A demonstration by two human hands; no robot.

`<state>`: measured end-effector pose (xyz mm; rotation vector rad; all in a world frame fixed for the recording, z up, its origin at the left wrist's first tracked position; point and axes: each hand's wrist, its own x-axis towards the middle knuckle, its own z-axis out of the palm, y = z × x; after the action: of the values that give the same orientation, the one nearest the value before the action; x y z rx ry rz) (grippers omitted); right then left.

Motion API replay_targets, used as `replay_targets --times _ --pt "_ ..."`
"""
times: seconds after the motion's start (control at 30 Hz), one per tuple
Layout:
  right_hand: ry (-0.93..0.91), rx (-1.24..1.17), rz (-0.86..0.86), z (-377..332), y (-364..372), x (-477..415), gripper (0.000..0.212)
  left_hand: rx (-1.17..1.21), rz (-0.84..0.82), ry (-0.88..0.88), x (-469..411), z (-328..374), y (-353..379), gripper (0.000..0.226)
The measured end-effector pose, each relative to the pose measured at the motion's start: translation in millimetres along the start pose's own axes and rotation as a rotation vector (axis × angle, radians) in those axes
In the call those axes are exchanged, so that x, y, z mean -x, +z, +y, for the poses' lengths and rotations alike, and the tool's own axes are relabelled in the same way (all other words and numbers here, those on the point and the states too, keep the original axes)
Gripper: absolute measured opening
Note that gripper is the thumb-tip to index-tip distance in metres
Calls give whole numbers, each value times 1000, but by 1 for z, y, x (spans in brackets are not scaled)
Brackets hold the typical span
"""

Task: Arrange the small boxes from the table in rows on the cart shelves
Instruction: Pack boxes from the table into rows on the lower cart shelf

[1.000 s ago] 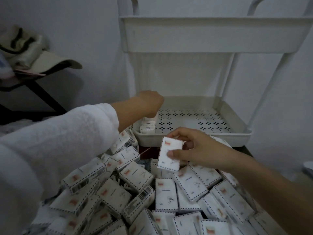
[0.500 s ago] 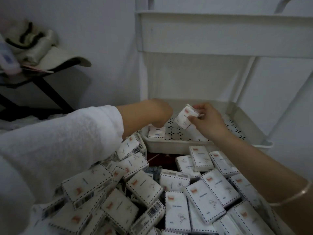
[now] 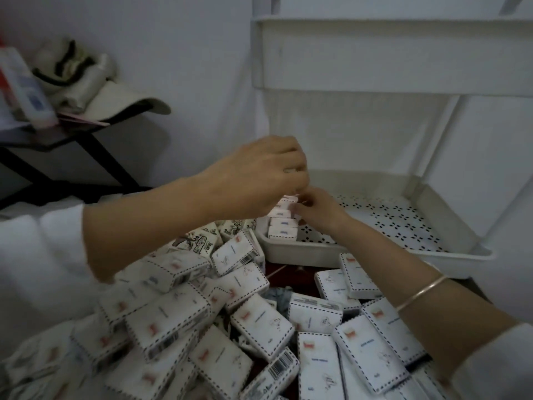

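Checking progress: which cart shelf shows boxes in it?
The lower shelf: a short row of boxes stands along its left wall; the upper shelf hides its inside.

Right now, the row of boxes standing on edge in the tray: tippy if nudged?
Probably tippy: the row stands on narrow edges, propped mostly by its neighbours and the nearby tray wall. Likely light and stiff: boxes in the pile keep crisp corners. The perforated floor may add grip.

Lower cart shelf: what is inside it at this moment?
A short row of small boxes stands at its left end; the rest shows bare perforated floor. The left hand and right hand hide the row's far end.
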<state>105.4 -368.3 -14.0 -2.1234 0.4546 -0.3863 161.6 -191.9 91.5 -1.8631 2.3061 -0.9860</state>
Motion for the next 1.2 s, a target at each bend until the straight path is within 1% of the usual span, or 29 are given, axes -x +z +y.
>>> replay_targets --times 0.03,0.07,0.1,0.17,0.23,0.33,0.4,0.5,0.57,0.63,0.73,0.77,0.8,0.83,0.87,0.9,0.93,1.0,1.03,1.1,1.2 --pt "7 7 -23 -1 0 0 15 -30 76 54 10 1 -4 22" --pt "15 3 -45 -2 1 0 15 -39 106 78 19 4 -7 20" --pt "24 -4 -64 -3 1 0 19 -25 98 70 27 6 -10 21" --pt "51 1 -86 -5 3 0 28 29 26 7 41 10 -15 26" --pt "90 -11 -91 -6 6 1 31 91 -55 -78 55 12 -18 29" --pt "128 -2 -91 -4 6 4 36 233 -135 -214 75 15 -28 29" --pt "122 49 -90 -4 5 5 39 345 -148 -277 87 17 -40 29" --pt "64 181 -73 -4 3 6 41 455 -107 -382 104 18 -58 26" --pt "32 250 -37 -5 2 9 42 472 -120 -433 116 19 -64 24" --pt "-19 301 25 -8 2 14 43 472 -171 -491 128 20 -65 20" --pt "-177 375 222 -24 5 31 37 473 -226 -609 146 18 -59 19" --pt "-230 378 302 -33 8 38 32 479 -245 -671 150 17 -57 21" --pt "-271 357 354 -44 12 48 26 478 -270 -742 153 15 -55 28" --pt "-294 322 357 -55 17 58 20 463 -310 -809 155 14 -53 41" --pt "-299 290 309 -67 23 70 16 442 -357 -858 157 13 -50 54" --pt "-293 273 224 -78 30 83 14 425 -398 -887 158 13 -47 63" --pt "-284 274 123 -87 38 96 12 421 -420 -900 159 14 -43 67" --pt "-298 300 -48 -103 55 121 6 432 -420 -910 159 15 -39 70" --pt "-324 312 -106 -111 62 132 5 441 -413 -912 158 16 -39 71" --pt "-398 338 -169 -123 74 146 9 469 -401 -913 158 17 -38 72" --pt "-498 468 -212 -132 78 153 24 525 -404 -880 157 17 -39 62"
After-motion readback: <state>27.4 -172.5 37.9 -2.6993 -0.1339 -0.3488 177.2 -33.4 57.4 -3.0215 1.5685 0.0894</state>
